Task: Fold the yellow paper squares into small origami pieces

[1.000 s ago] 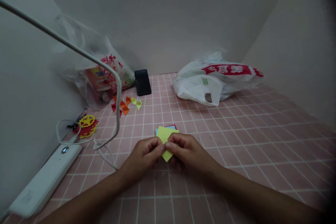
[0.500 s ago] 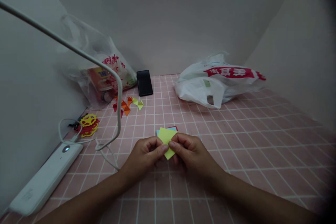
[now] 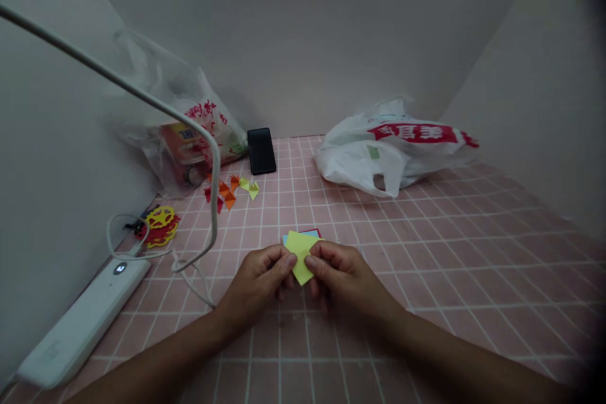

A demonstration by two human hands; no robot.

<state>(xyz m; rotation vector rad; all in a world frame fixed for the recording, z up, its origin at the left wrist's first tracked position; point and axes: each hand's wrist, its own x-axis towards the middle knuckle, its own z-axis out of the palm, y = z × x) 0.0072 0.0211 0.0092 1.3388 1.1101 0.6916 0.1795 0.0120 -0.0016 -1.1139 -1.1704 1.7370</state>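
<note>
Before clear bag point(image 3: 208, 115) of packets point(image 3: 182, 139) and white bag point(image 3: 379, 151), left hand point(image 3: 258, 284) and right hand point(image 3: 343, 274) both pinched on yellow paper point(image 3: 300, 255)

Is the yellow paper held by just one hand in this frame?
No, the left hand and the right hand both pinch the yellow paper, their thumbs nearly meeting on it.

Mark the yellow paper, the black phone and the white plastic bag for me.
yellow paper point(image 3: 301, 245): head view, upper middle of the sheet.
black phone point(image 3: 262, 150): head view, middle of its screen.
white plastic bag point(image 3: 353, 161): head view, plain white side below the red print.
</note>
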